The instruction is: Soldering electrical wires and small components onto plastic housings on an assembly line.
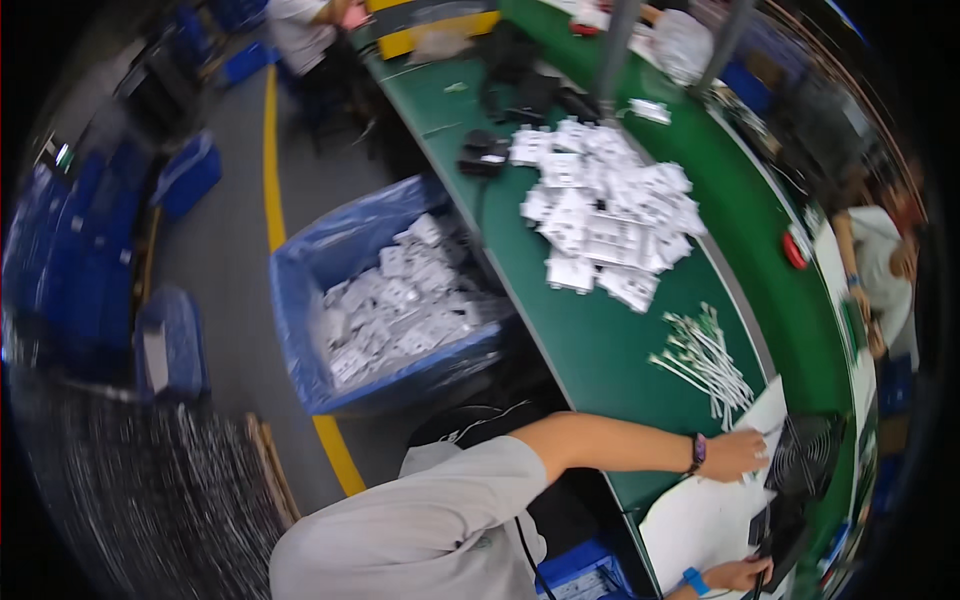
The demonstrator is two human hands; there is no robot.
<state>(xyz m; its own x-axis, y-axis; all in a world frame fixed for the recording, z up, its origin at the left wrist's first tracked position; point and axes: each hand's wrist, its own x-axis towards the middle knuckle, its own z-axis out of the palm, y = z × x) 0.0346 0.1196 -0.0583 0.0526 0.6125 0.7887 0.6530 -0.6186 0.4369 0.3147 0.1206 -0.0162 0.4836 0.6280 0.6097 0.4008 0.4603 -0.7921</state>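
Note:
My left hand (pixel 735 455), with a dark band at the wrist, rests over a white sheet (pixel 690 520) on the green bench. Its fingers are curled together, and what they hold is too small to make out. Close beside it stands a black fan with a round ringed guard (pixel 805 450). Nearer the lower edge, my right hand (pixel 738 573), with a blue wristband, grips a slim black handle-like thing (pixel 765 570) whose kind is unclear. A bundle of white cables (pixel 705 365) with small ends lies just beyond my left hand.
A large heap of white plastic parts (pixel 610 210) covers the bench (pixel 530 290) farther off. To its left, a blue bin (pixel 300 300) with a plastic liner holds more such parts. A green conveyor belt (pixel 720 190) runs along the right. Another person (pixel 880 260) sits across it.

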